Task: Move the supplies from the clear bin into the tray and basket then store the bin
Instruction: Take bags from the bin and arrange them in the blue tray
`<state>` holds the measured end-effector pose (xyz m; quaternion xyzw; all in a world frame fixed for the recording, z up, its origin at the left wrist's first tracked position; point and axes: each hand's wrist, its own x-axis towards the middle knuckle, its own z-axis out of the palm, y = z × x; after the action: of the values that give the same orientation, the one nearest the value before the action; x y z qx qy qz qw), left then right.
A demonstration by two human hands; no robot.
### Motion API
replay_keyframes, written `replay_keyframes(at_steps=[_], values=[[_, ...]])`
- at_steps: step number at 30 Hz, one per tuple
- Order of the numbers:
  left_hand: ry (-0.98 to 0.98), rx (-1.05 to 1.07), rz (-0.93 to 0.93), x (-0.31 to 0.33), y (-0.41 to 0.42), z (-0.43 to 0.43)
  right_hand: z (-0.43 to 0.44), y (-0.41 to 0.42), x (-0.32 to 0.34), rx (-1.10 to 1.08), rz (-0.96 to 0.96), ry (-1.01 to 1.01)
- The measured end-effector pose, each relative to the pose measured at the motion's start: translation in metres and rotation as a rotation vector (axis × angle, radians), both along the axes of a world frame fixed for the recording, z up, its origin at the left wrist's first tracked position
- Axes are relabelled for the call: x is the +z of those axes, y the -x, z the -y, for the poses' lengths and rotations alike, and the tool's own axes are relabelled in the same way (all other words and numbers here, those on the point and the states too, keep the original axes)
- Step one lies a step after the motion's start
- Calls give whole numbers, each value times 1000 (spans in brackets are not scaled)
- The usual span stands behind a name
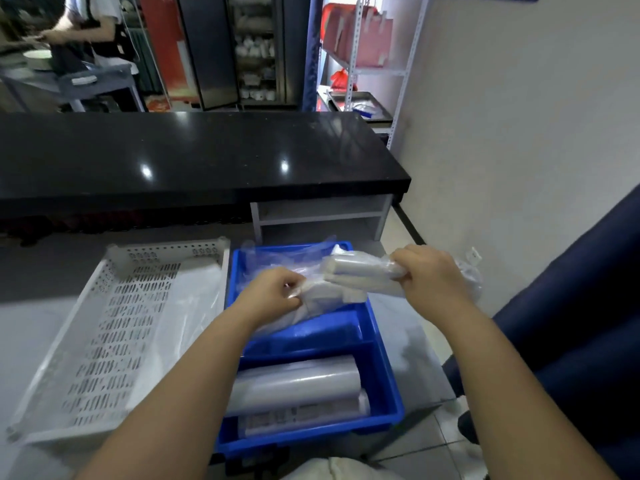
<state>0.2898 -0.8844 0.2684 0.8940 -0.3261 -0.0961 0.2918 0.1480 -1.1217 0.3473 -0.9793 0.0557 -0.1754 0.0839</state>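
A blue divided tray [384, 386] sits in front of me. Its near compartment holds two rolls of clear plastic film [298, 379]. Over the far compartment my right hand [429, 275] grips one end of a pack of plastic rolls [360, 271], held level above the tray. My left hand [273, 296] pinches a bundle of clear plastic bags [311, 306] lying in that compartment. A white perforated basket [114, 327] stands to the left, with a clear plastic sheet [187, 306] along its right side. I cannot make out the clear bin.
A black counter [194, 157] runs across behind the tray and basket. A dark blue seat [571, 323] stands at the right by the wall. Metal shelving [374, 64] stands at the back right. Another person [86, 29] works at a table at the far left.
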Motion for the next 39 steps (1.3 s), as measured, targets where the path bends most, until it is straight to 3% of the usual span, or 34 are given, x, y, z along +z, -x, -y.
replay_keyframes(at_steps=[5, 11, 17, 21, 23, 25, 28, 32, 39], values=[[-126, -45, -30, -29, 18, 6, -5, 7, -9, -32, -41, -35], [-147, 101, 185, -44, 13, -5, -24, 0, -25, 0, -131, -52], [95, 278, 323, -3, 3, -45, -48, -26, -38, 83, -155, -12], [297, 321, 299, 24, 7, -69, -88, -61, -53, 220, -236, 66], [216, 252, 195, 24, 15, -70, -109, -73, -66, 258, -386, 148], [-7, 173, 83, 13, 24, -65, -121, -79, -83, 289, -499, 174], [-288, 119, 34, -11, 37, -50, -124, -78, -105, 308, -564, 84], [-361, 143, 140, -23, 43, -32, -116, -75, -111, 274, -536, -89], [-442, 133, 143, -26, 42, -35, -104, -84, -111, 354, -493, -107]])
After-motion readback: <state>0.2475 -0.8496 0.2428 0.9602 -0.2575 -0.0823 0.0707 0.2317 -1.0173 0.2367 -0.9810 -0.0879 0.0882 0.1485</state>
